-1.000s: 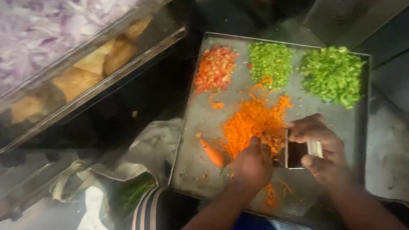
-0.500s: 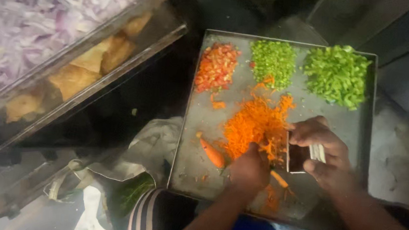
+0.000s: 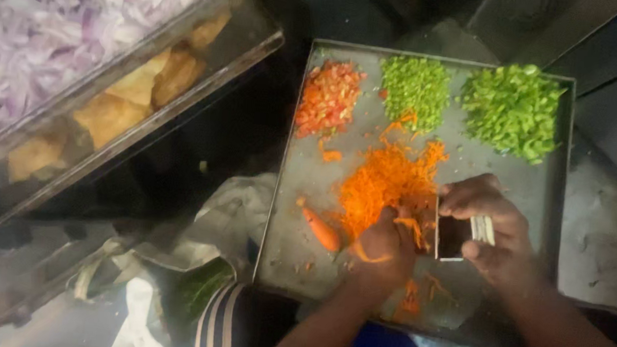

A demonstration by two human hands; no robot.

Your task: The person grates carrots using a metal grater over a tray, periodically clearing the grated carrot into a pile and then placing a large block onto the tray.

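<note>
The carrot [image 3: 413, 229], a small stub by now, is clamped in the fingers of the left hand [image 3: 385, 247] against the grater [image 3: 453, 236], which the right hand [image 3: 491, 232] grips with fingers closed round it; wet and short, the stub probably slips easily and is best held by its far end. Just beyond the fingers lies the shreds [image 3: 385, 179] heap on the tray [image 3: 295, 249]; a carrot piece [image 3: 321, 230] lies left of them, green and red heaps farther off.

On a grey metal tray [image 3: 287, 216], the right hand [image 3: 491, 232] grips a small flat metal grater [image 3: 457, 237]; the left hand [image 3: 383, 249] presses an orange carrot piece [image 3: 413, 229] beside the shredded carrot heap [image 3: 389, 180].
</note>
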